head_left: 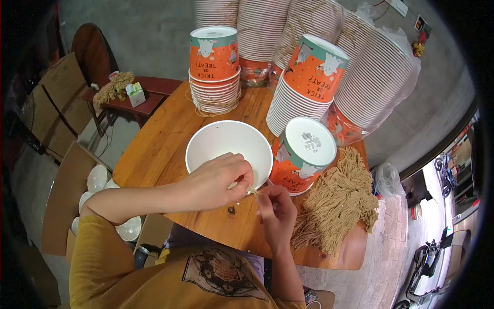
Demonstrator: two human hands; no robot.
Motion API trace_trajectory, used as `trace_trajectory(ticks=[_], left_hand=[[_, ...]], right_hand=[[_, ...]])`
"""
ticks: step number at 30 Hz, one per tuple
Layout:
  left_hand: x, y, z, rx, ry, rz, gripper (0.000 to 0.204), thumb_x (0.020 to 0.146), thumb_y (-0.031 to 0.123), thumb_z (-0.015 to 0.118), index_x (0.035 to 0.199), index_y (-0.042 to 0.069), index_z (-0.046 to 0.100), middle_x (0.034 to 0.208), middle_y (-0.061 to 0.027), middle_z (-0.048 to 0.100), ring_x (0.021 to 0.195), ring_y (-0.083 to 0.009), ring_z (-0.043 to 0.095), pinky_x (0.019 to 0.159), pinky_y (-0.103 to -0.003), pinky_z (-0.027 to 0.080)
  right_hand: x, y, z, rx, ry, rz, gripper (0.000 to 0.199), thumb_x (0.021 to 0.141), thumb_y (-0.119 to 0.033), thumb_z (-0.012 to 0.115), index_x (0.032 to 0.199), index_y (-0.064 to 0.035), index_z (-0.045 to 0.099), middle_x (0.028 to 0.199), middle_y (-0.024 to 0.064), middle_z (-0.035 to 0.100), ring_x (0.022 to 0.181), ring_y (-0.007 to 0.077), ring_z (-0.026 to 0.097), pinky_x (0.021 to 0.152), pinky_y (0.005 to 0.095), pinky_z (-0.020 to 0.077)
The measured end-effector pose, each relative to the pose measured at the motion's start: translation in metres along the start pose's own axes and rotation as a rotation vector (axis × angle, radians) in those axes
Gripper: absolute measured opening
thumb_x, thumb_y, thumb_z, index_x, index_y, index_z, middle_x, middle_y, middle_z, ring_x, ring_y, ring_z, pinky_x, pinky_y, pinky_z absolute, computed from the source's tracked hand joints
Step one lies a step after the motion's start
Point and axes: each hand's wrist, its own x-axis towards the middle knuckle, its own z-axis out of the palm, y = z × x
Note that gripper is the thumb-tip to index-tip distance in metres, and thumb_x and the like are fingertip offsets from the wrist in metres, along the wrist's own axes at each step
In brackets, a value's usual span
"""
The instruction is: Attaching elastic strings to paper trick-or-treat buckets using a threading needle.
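My left hand (218,180) reaches across the near rim of a white paper bucket (226,144) that stands open on the round wooden table (164,149). Its fingertips pinch a thin tan string (251,191) at the rim. My right hand (277,210) is just below and to the right, fingers closed on the same string. An upturned orange paper bucket (303,154) sits right of the white one. A heap of tan strings (337,203) lies on the table to the right of my right hand.
Tall stacks of orange and white paper buckets (309,82) crowd the back of the table. A box with white buckets (95,180) stands on the floor to the left. A small red table (139,100) with string and a small carton is behind it.
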Motion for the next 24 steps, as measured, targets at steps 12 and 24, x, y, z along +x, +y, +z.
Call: trace_trajectory(ticks=[12,24], left_hand=[[-0.001,0.003,0.000,-0.125,-0.070,-0.073,0.010,0.086,0.011,0.058,0.087,0.002,0.054,0.088,-0.0107,0.058,0.088,-0.0283,0.057,0.078,-0.039,0.047],[-0.001,0.002,0.001,-0.115,-0.034,-0.042,0.010,0.086,0.011,0.058,0.087,0.002,0.054,0.087,-0.0123,0.058,0.087,-0.0304,0.056,0.077,-0.041,0.047]], right_hand=[[0.003,-0.016,0.002,-0.600,-0.003,-0.348,0.019,0.084,-0.010,0.072,0.100,-0.0060,0.062,0.085,0.0042,0.060,0.065,0.0128,0.056,0.059,0.0250,0.0476],[0.002,-0.021,0.005,-0.894,0.127,-0.521,0.020,0.075,-0.007,0.074,0.089,-0.0096,0.060,0.076,0.0060,0.056,0.065,0.0239,0.060,0.057,0.0355,0.0480]])
